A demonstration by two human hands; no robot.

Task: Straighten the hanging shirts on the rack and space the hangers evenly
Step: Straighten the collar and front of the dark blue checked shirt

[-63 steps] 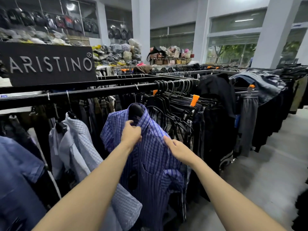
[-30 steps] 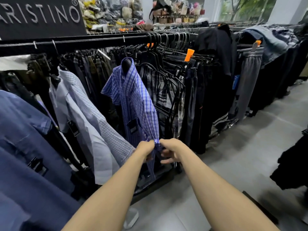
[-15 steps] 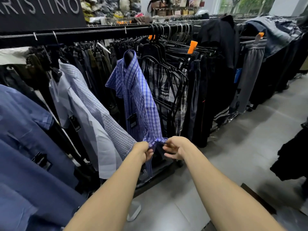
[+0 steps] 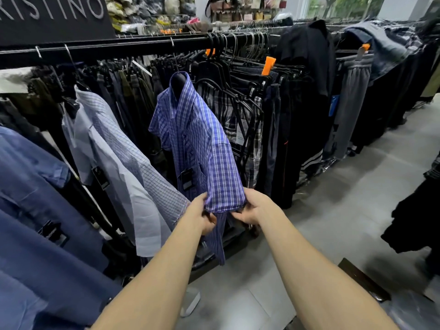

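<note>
The blue check shirt [image 4: 195, 139] hangs from the black rail [image 4: 133, 47], in the middle, between a pale shirt [image 4: 123, 163] on the left and dark clothes on the right. The left hand [image 4: 202, 215] and right hand [image 4: 252, 208] both pinch its bottom edge. It looks soft and light, so a gentle pull down from the hem should smooth it.
</note>
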